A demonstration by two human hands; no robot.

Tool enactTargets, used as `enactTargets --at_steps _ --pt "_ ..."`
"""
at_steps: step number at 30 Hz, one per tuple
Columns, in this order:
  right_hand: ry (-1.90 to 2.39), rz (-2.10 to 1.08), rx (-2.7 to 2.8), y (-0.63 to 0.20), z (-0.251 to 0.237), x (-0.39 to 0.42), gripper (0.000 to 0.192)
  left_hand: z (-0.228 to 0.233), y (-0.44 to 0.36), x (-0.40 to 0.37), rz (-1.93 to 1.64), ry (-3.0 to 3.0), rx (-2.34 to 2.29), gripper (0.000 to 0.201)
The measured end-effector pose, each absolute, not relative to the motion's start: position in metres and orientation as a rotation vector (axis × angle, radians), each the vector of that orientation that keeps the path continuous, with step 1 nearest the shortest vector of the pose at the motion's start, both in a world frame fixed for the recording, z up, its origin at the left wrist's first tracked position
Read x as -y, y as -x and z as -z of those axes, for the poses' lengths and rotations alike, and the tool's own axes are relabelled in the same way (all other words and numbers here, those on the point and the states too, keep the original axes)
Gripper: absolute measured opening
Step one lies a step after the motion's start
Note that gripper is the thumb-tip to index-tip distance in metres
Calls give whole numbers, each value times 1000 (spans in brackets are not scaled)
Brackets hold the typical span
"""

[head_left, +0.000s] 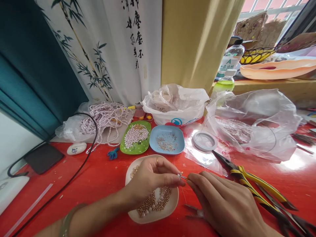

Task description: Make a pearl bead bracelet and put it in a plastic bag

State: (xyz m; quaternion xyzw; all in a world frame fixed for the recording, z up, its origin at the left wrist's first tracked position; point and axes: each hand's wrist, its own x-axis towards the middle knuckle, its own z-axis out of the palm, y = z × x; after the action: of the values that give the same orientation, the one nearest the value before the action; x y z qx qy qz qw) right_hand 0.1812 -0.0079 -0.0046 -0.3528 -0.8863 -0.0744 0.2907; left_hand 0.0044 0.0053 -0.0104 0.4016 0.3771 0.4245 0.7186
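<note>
Note the tiny bright piece point(180, 174) pinched in the left hand point(153, 176) near the cream dish point(172, 209), and the slim metal shaft point(184, 177) gripped in the right hand point(222, 197); brace both, align squarely

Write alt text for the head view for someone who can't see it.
A person's left grip and right grip meet at a thin metallic piece above a cream dish of beads on a red table. A green tray and blue tray lie beyond; yellow-and-black pliers lie at right.
</note>
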Motion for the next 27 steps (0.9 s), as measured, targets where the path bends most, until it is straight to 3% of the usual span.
enactTargets --at_steps 8,21,27 --pt "1025 -10 2347 -182 2 9 25 8 -5 -5 -992 -932 -933 15" --pt "1278 -817 2179 -175 -9 7 32 11 -4 -1 -1092 -1172 -990 13" --pt "1332 -1377 1940 -175 -11 7 30 11 -3 0 -1158 -1366 -1016 10"
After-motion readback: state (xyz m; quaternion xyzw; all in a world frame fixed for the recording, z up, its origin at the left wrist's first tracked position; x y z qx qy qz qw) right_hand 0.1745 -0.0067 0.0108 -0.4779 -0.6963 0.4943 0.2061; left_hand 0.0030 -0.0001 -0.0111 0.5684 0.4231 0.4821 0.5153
